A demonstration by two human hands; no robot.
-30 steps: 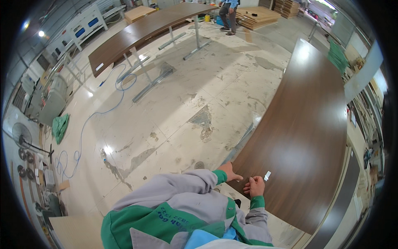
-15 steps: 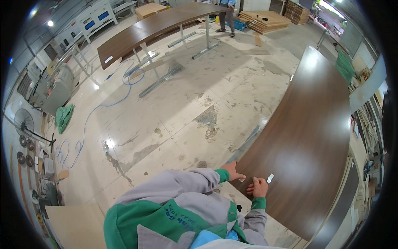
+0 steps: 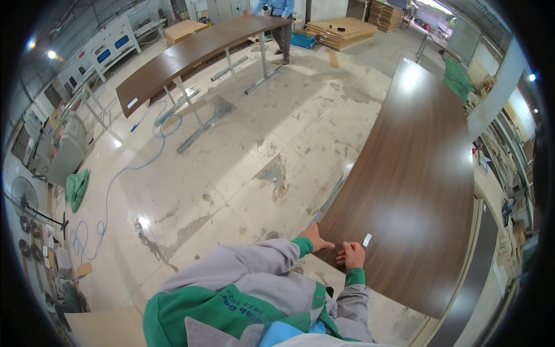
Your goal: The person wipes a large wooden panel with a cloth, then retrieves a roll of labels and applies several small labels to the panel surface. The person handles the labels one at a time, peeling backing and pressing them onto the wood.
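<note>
A long brown wood-grain panel point(image 3: 413, 168) lies to my right, stretching away from me. My left hand point(image 3: 314, 237) rests at its near left corner, thumb stretched out over the top surface and apart from the other fingers, which are partly hidden at the edge. Beside it, my right hand point(image 3: 350, 256) is low over the panel with fingers curled together in a pinch. Whatever it pinches is too small to make out. A small white label point(image 3: 367, 239) sits on the panel just past the right hand's fingers.
Another brown panel point(image 3: 191, 51) stands on metal legs across the floor, with a person point(image 3: 281, 29) at its far end. A blue hose point(image 3: 124, 169) snakes over the tiles at left. Stacked boards point(image 3: 341, 33) stand at the back; more boards point(image 3: 471, 277) lie right of my panel.
The whole scene has shifted left and slightly down in the picture as my view turned. Both hands keep nearly the same place on the panel. More of the far person now shows.
</note>
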